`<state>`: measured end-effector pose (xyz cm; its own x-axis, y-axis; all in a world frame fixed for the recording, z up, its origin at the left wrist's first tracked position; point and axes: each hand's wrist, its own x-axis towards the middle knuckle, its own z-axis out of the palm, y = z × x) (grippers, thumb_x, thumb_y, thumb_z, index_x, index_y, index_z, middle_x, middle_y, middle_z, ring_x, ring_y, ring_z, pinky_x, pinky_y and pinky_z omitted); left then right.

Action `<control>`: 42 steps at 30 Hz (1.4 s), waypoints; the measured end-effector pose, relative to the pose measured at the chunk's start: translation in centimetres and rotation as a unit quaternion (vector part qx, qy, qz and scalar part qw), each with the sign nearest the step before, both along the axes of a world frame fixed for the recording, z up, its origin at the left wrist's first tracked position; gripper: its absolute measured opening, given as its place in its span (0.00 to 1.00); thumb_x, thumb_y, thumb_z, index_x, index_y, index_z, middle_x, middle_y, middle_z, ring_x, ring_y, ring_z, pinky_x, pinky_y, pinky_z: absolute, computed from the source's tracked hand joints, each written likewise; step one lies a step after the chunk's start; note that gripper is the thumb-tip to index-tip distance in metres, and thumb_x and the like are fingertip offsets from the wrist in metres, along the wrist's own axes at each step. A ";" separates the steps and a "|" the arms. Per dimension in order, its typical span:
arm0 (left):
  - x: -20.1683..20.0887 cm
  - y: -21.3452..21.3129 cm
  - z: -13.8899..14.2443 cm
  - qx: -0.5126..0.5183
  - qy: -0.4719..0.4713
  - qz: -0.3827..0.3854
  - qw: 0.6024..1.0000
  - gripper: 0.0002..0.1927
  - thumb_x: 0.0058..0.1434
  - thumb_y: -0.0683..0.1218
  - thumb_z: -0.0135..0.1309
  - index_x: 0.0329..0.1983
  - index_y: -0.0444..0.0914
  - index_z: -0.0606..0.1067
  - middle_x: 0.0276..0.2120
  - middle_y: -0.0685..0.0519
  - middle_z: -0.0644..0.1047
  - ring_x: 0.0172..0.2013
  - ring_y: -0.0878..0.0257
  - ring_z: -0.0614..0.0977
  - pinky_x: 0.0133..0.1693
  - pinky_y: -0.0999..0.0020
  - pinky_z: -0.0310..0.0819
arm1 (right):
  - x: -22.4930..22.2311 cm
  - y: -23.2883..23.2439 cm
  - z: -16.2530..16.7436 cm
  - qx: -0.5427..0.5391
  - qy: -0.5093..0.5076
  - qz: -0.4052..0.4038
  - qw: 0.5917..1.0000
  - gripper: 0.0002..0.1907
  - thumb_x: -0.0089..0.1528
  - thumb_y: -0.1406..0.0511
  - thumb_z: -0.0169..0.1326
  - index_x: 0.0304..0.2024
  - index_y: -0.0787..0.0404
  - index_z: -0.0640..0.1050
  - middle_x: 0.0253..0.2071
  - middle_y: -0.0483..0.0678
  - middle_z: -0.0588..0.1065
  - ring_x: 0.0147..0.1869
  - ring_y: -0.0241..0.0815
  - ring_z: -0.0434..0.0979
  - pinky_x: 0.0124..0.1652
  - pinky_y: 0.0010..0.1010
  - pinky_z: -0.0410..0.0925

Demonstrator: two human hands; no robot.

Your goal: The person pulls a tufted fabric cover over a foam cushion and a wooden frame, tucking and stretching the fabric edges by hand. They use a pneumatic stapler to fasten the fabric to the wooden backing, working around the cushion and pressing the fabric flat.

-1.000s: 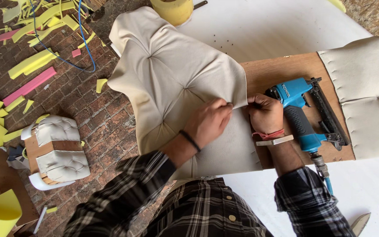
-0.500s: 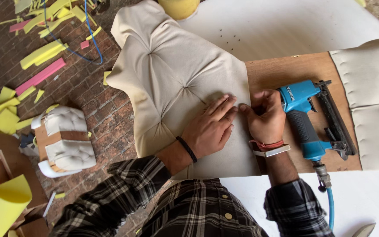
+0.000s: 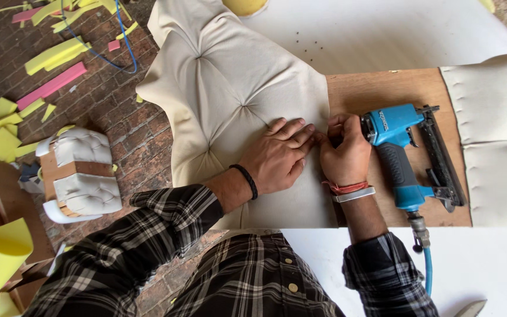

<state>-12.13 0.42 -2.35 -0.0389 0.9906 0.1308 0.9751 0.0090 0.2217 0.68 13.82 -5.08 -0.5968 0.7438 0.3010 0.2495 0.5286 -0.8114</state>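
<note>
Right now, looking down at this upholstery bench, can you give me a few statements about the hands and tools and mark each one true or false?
1. The left hand lies flat on the cream fabric. True.
2. The right hand grips the stapler. False: the blue stapler lies on the board beside that hand, which pinches the fabric's edge.
3. A blue hose runs from the stapler's handle. True.
4. The floor is strewn with green foam scraps. False: the foam scraps are yellow and pink.
5. A small tufted cushion sits on the brick floor. True.
</note>
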 end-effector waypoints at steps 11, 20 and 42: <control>0.8 0.0 -1.0 0.038 0.003 0.022 0.999 0.25 0.62 0.50 0.45 0.60 0.35 0.75 0.65 0.49 0.72 0.69 0.54 0.65 0.70 0.51 0.49 | 9.6 5.6 5.4 0.073 -0.457 -0.050 0.885 0.43 0.53 0.56 0.73 0.63 0.60 0.64 0.48 0.61 0.79 0.50 0.61 0.81 0.49 0.47 0.73; 1.0 0.5 -1.8 0.031 0.031 0.021 0.999 0.26 0.64 0.53 0.43 0.61 0.36 0.75 0.66 0.50 0.70 0.69 0.54 0.63 0.70 0.50 0.48 | 6.1 8.9 11.8 -0.070 -0.502 0.048 0.861 0.20 0.64 0.58 0.61 0.50 0.65 0.73 0.30 0.58 0.79 0.27 0.49 0.82 0.31 0.38 0.77; 3.7 -2.2 -0.7 0.085 -0.024 0.038 0.995 0.26 0.67 0.51 0.43 0.62 0.32 0.73 0.63 0.44 0.74 0.69 0.52 0.67 0.71 0.51 0.53 | -3.0 3.9 16.7 0.014 -0.636 0.184 0.750 0.15 0.57 0.63 0.58 0.21 0.69 0.79 0.16 0.52 0.76 0.18 0.44 0.75 0.24 0.38 0.73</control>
